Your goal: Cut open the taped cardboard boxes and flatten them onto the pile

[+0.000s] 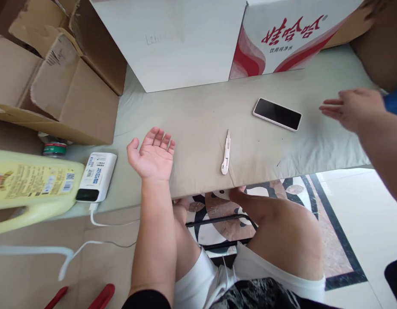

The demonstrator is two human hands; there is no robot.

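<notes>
Phone and cutter lie flat on the surface, between two empty hands. The left hand is turned palm up, fingers loosely curled and slightly apart, with the power bank nearest to it; the right hand is near the phone, its fingers stretched out and close together, pinching nothing. For safe handling, the cutter is probably best gripped by its wide body, slim tip kept away from skin and cable, since whether any blade is out cannot be told. Pale cloth covers the surface. A white box stands along its far side, a yellow jug sits at the left, and tiled floor shows below
</notes>
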